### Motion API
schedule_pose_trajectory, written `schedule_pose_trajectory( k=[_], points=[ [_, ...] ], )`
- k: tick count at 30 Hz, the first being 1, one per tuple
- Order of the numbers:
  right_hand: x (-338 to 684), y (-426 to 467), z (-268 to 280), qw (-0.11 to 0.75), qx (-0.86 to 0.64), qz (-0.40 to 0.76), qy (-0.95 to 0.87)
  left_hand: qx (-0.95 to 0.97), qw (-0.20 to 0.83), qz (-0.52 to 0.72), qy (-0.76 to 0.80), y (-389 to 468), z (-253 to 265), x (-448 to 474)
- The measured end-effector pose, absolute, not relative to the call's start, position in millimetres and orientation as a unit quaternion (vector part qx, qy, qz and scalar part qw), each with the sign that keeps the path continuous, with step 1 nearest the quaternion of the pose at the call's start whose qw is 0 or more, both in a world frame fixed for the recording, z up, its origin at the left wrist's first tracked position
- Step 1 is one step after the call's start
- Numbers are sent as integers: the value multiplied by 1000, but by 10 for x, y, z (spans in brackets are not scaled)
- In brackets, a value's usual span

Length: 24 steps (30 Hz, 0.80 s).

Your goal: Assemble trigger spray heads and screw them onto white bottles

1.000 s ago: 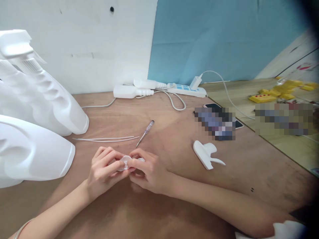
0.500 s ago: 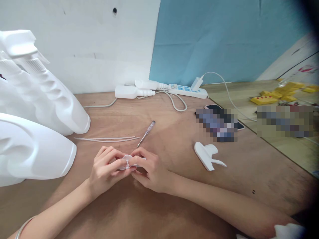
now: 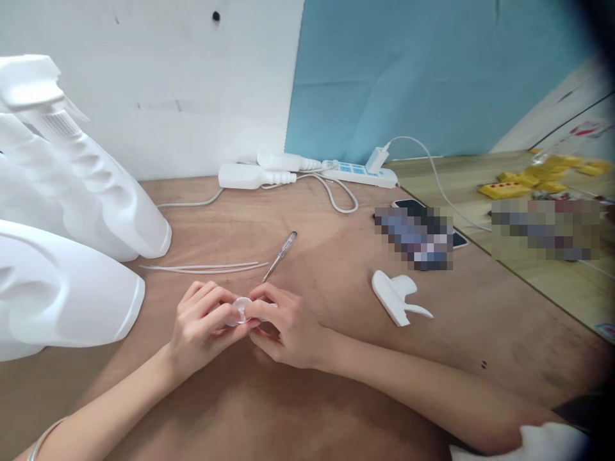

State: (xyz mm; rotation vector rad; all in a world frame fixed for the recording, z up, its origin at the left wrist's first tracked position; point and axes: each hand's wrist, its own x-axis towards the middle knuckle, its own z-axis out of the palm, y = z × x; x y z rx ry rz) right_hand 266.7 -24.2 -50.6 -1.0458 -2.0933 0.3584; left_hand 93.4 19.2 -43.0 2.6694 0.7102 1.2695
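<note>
Near the middle of the table, both hands meet around a small white plastic part [image 3: 241, 310] with a round, partly see-through end. My left hand [image 3: 204, 326] has its fingers closed on the round end. From the other side, my right hand [image 3: 286, 323] pinches the same part, its fingertips pressed close to the left ones. Fingers cover most of the part, so its full shape is hidden. Just beyond the hands lies a screwdriver [image 3: 283, 253] with a clear handle. To its left, thin white tubes [image 3: 202, 267] rest on the wood.
White spray bottles [image 3: 103, 192] stand at the left. A white trigger-sprayer shell [image 3: 394, 298] lies to the right, below a phone [image 3: 412, 208] and a pixelated patch. Along the wall runs a power strip [image 3: 355, 173] with cables. Yellow pieces [image 3: 509, 189] sit at the far right.
The whole view has shifted slightly, with things appearing a little further left. Both hands keep hold of the white part, with hardly any change in their fingers.
</note>
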Motion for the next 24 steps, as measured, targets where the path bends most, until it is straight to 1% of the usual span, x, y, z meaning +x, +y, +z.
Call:
schedule_pose_trajectory(
  k=[9, 19, 24],
  points=[
    [2667, -263, -566, 394, -457, 216, -768, 875, 37, 406, 260, 194, -447, 952],
    [2660, -263, -588, 384, -447, 177, -788, 886, 31, 389, 248, 169, -396, 972],
    [2662, -265, -586, 380, -446, 176, -791, 884, 30, 390, 255, 177, -386, 966]
  ],
)
